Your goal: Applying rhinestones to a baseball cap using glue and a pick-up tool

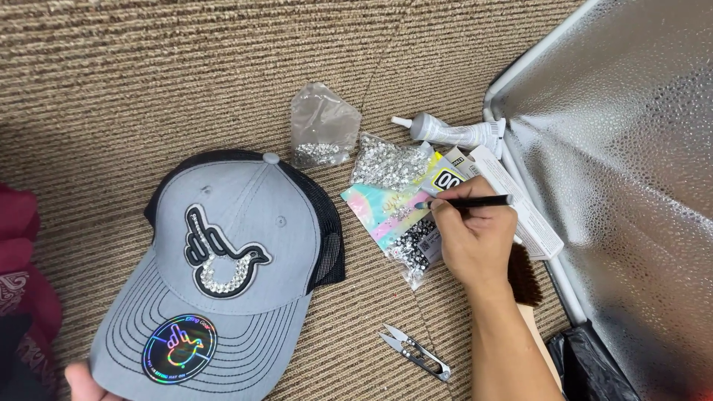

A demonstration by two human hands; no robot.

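Right hand (475,245): closed around a thin black pen-like tool (475,201), whose tip rests on the pastel card (382,208) among the loose rhinestones.
Left hand (85,380): only fingertips show at the lower edge, under the brim of the cap; it appears to pinch the brim, though the grip itself is out of view.
Cap (230,267): grey front with black mesh back, lying crown-up on the ribbed carpet (186,67); a black emblem on the front is partly filled with stones, and a round holographic sticker sits on the brim.
Rhinestone bags: one clear bag (321,134) just above the cap, a second (386,165) beside it, touching the card.
Glue tube (453,132): lying flat, nozzle pointing left, above the card.
White box (520,208): partly covered by the right hand.
Thread snips (416,350): on the carpet, beside the right forearm.
Silver reflector panel (624,171): fills the right side.
Red cloth (22,260): at the left edge.
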